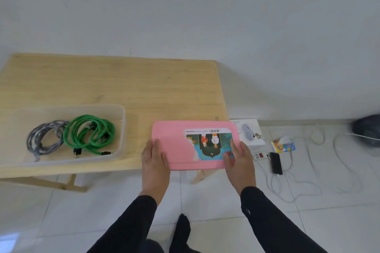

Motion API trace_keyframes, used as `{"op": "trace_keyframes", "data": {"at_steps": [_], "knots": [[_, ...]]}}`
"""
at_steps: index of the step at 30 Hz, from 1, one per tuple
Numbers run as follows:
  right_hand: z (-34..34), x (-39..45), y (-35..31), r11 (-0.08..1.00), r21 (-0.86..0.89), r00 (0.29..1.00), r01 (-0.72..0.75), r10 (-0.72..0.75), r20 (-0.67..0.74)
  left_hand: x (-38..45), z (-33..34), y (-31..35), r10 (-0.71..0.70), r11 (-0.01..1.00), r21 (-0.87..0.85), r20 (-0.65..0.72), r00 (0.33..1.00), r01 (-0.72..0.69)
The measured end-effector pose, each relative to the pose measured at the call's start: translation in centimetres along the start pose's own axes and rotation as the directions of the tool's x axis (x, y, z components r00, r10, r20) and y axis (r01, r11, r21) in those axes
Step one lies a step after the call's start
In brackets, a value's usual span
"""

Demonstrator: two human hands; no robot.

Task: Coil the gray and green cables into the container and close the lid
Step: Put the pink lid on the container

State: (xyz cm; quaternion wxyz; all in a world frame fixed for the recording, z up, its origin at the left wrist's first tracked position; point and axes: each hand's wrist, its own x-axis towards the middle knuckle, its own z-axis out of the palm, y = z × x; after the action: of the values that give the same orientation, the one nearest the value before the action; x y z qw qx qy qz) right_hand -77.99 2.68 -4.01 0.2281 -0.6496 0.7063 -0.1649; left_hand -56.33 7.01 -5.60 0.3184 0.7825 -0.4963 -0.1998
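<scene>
Pink lid [176, 146] gripped at both ends: left hand [155, 162], right hand [239, 162], fingers curled.

My wooden table [115, 86] carries the clear container [121, 127] at nine o'clock and the pink lid [174, 141] at three, overhanging its near edge.

The 1 head-worn view looks forward and steeply down from standing height, perhaps slightly right of the wooden table [115, 84], taking in near hands, tiled floor [205, 197] and white wall [205, 16] beyond.
</scene>
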Motion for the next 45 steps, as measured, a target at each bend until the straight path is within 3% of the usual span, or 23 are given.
{"op": "trace_keyframes", "data": {"at_steps": [10, 15, 21, 31, 45], "knots": [[-3.4, 1.4, -5.9, 0.986, 0.079, 0.947, 0.147, -0.118, -0.298, 1.9, -5.2, 3.8, -0.02, 0.981, -0.192, -0.221, 0.975, -0.024], [-0.6, 0.3, -11.5, 0.964, 0.108, 0.935, 0.241, -0.201, -0.293, 3.2, -10.5, 1.3, -0.065, 0.986, -0.168, -0.349, 0.935, 0.006], [5.3, -3.0, -19.6, 0.935, 0.136, 0.92, 0.328, -0.283, -0.272, 4.0, -18.0, -6.0, -0.104, 0.99, -0.131, -0.404, 0.909, 0.055], [14.0, -7.2, -28.2, 0.959, 0.105, 0.942, 0.263, -0.232, -0.244, 5.4, -25.9, -16.7, -0.125, 0.988, -0.12, -0.26, 0.958, 0.096], [15.3, -7.3, -28.9, 0.98, 0.062, 0.949, 0.191, -0.168, -0.265, 7.7, -26.2, -19.2, -0.053, 0.989, -0.147, -0.138, 0.989, 0.033]]}}
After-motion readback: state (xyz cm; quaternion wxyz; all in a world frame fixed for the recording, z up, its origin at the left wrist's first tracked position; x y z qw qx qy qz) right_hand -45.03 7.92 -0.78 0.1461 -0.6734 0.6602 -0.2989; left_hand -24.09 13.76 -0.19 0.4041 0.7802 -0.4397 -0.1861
